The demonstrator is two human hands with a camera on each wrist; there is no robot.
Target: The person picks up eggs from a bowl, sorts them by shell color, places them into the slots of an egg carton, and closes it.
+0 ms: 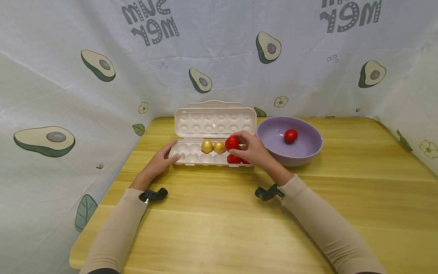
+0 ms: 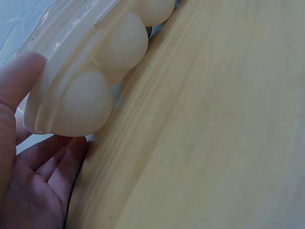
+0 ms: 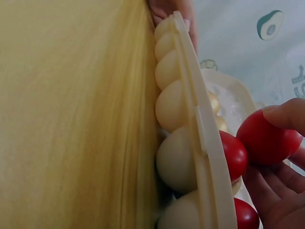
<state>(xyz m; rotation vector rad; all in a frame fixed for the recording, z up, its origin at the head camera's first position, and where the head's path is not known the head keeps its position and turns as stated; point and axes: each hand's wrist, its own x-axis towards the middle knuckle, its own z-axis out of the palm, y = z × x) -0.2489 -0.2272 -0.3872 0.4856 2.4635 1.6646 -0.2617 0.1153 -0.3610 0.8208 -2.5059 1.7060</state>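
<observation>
An egg carton (image 1: 206, 159) of pale plastic lies on the table with its lid (image 1: 215, 118) raised at the back. At its left end, my left hand (image 1: 158, 161) holds the rim, thumb on top and fingers around the end. My right hand (image 1: 252, 149) pinches a red egg (image 1: 231, 142) above the right part of the back row. Two gold eggs (image 1: 207, 146) sit in that row, left of the held egg. In the front row at the right are two red eggs (image 3: 233, 155), one partly hidden by my right hand in the head view.
Right of the carton stands a purple bowl (image 1: 309, 153) with one red egg (image 1: 291, 136) inside. The wooden table (image 1: 219, 220) runs back to a white cloth (image 1: 232, 76) printed with avocados, which also hangs along the left and right sides.
</observation>
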